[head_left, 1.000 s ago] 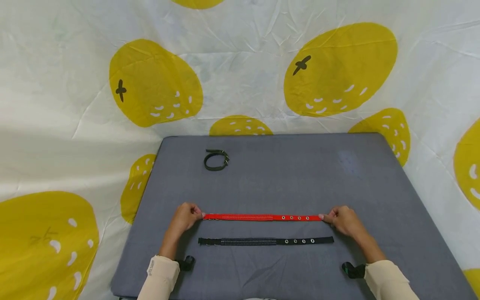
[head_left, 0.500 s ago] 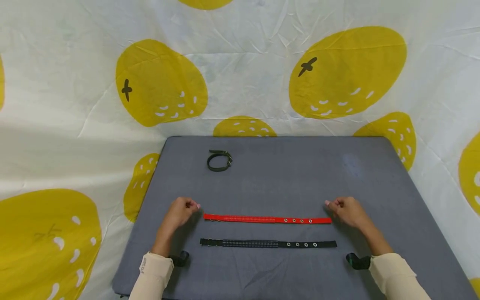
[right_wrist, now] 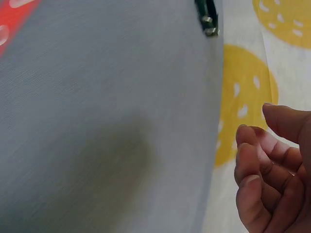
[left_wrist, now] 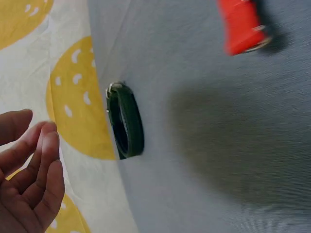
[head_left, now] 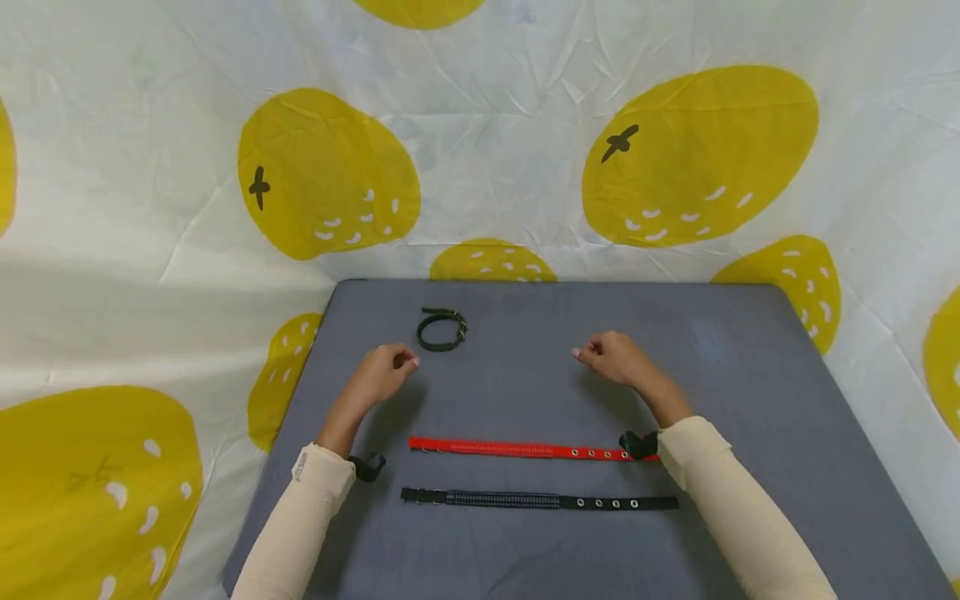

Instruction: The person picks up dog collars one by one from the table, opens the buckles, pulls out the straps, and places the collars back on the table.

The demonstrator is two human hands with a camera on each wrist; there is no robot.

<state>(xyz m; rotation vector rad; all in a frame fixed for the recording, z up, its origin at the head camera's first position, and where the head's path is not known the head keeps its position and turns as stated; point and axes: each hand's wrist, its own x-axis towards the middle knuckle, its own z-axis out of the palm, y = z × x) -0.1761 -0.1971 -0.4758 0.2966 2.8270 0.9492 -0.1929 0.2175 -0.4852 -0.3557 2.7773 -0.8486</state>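
A dark green collar [head_left: 441,347], buckled into a loop, lies toward the back of the table, its tail end sticking out. My left hand [head_left: 386,372] hovers just in front and to the left of it, fingers loosely bent and holding nothing. In the left wrist view the green collar [left_wrist: 132,121] shows its thick band and metal buckle. Farther right, my right hand [head_left: 615,357] is raised over the table, likewise loosely curled around nothing. A red collar [head_left: 501,448] with metal eyelets lies stretched flat; the right wrist covers part of its right end.
Parallel to the red collar, nearer the front, lies a black collar [head_left: 502,499] with eyelets. Everything rests on a grey cloth-covered table [head_left: 517,383]. White cloth with yellow fruit print [head_left: 495,183] hangs behind and along both sides.
Both hands have let go of the red collar's ends, lifted, and moved toward the back. The right hand has also shifted left, and the left hand is now near the green collar.
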